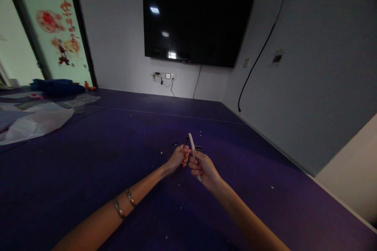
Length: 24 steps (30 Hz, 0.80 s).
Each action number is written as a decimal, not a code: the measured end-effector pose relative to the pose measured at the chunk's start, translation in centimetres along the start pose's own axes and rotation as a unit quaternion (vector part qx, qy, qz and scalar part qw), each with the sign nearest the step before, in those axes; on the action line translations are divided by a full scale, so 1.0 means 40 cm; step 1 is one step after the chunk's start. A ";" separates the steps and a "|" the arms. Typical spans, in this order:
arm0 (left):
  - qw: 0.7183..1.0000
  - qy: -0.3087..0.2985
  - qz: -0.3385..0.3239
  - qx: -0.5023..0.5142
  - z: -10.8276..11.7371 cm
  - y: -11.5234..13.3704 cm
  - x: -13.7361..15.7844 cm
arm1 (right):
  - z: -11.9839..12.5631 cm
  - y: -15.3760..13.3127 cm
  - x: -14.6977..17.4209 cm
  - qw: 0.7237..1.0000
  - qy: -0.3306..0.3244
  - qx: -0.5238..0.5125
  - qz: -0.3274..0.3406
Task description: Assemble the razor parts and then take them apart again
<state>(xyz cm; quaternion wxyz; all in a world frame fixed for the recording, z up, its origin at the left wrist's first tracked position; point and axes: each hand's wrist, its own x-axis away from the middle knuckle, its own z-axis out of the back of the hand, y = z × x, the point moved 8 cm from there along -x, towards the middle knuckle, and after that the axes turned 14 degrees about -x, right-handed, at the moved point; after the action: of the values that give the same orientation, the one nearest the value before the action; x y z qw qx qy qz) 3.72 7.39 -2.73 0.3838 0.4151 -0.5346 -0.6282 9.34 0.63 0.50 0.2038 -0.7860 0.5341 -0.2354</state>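
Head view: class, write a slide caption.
Left hand holds a dark rod, right hand a white stick, above purple floor.

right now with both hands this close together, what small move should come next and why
Perhaps ease the slim dark piece in the left hand slightly toward the pale rod in the right hand: their upper ends stand side by side with a narrow gap between them.

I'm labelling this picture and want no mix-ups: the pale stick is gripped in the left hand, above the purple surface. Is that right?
Not quite: the head view shows the pale stick gripped in the right hand, above the purple surface.
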 end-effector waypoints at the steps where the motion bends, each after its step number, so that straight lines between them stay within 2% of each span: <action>1: 1.000 0.002 0.003 0.001 -0.001 -0.003 0.000 | -0.004 0.004 0.001 1.000 -0.002 -0.005 0.003; 7: 1.000 -0.005 -0.012 0.000 -0.014 0.009 0.007 | -0.008 0.010 -0.013 0.999 0.019 -0.029 -0.004; 12: 1.000 0.001 0.010 -0.004 -0.023 0.016 0.020 | -0.011 0.012 -0.008 0.999 0.006 -0.031 0.027; 18: 1.000 0.000 0.003 -0.002 -0.025 0.031 0.025 | -0.024 0.014 -0.006 0.999 0.012 -0.041 0.007; 24: 0.999 0.017 0.026 -0.016 -0.031 0.033 0.040 | -0.024 0.028 0.021 0.998 0.007 -0.048 0.046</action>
<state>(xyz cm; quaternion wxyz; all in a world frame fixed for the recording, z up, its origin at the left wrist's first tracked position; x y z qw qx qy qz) 4.33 5.30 -1.70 0.4151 0.4057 -0.5286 -0.6195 8.23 -0.62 0.77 0.1724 -0.7682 0.5815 -0.2049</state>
